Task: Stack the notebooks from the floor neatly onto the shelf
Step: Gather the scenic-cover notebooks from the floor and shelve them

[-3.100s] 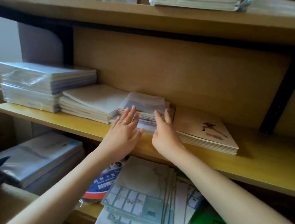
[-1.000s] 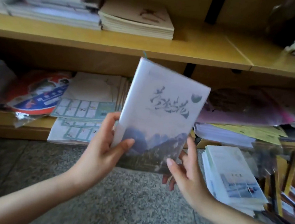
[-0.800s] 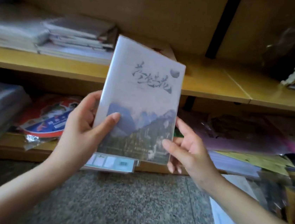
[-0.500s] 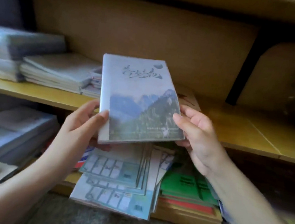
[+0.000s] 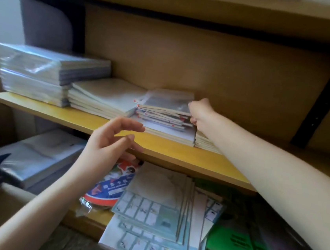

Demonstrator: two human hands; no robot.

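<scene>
**Notebook on middle-shelf stack, right hand at its edge**

Middle shelf (image 5: 177,153): front edge bare along most of its length, open board to the right of the stacks. At left, plastic-wrapped stack (image 5: 48,74), tight against pale stack (image 5: 105,97). Next over, notebook stack (image 5: 164,122), edges ragged, corners fanned. Top notebook (image 5: 168,101) lying flat on that stack. Right hand (image 5: 201,114) grasping top notebook's right edge, forearm crossing low stack (image 5: 205,142) just beside. Left hand (image 5: 113,137) released, fingers loosely spread, holding nothing, hovering before the shelf's front edge, near the notebook stack's lower left corner. Below, lower-shelf papers (image 5: 154,212) overhanging their board.
</scene>
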